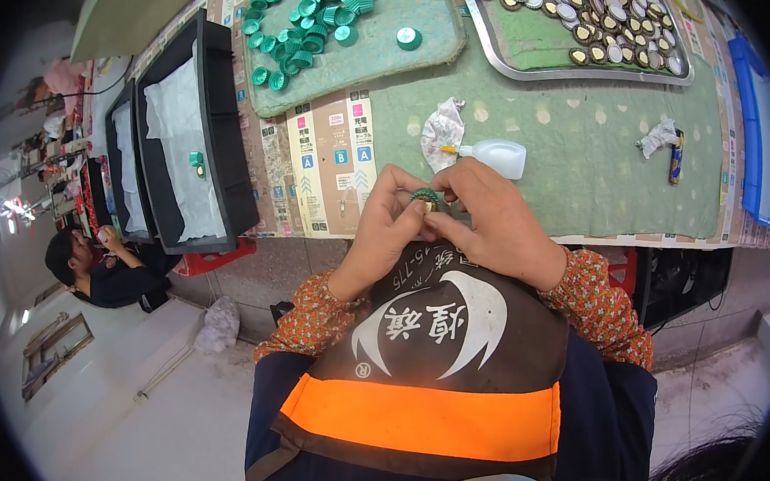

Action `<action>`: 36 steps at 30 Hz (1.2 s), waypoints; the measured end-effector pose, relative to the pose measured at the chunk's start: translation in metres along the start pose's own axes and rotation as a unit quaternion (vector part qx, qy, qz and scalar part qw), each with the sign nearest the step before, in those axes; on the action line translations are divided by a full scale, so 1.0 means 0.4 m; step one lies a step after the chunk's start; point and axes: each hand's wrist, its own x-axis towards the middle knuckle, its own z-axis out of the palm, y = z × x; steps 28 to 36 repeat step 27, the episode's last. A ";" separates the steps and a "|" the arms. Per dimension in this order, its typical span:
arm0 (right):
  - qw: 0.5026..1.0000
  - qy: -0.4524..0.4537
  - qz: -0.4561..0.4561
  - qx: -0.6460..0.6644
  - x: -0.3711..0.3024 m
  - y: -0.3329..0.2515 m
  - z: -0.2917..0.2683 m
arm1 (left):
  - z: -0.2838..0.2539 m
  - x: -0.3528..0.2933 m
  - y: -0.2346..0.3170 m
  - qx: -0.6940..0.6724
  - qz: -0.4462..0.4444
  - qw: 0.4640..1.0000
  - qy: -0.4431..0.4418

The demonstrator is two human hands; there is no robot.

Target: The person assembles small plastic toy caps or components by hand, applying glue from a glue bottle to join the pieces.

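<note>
At the table's near edge, a small green crimped cap (424, 194) with a gold-coloured part at its near side sits between my fingertips. My left hand (386, 227) pinches it from one side. From the other side my right hand (502, 226) closes its fingers on it too, partly hiding it. Just beyond my right hand lie a white squeeze bottle (499, 158) with a yellow tip and a crumpled, stained cloth (442, 136). Farther off, many similar green caps (305, 35) are spread over a pale green tray (363, 87).
A metal tray (589, 77) at the far right holds many dark and white round caps. Near the right edge are a small tube (676, 161) and a blue bin (755, 140). Black paper-lined bins (200, 115) stand left. Another person (106, 263) sits beyond them.
</note>
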 end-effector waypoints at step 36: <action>0.974 0.038 0.114 0.192 -0.010 0.021 0.020 | -0.187 -0.011 0.112 0.177 0.196 0.923 0.279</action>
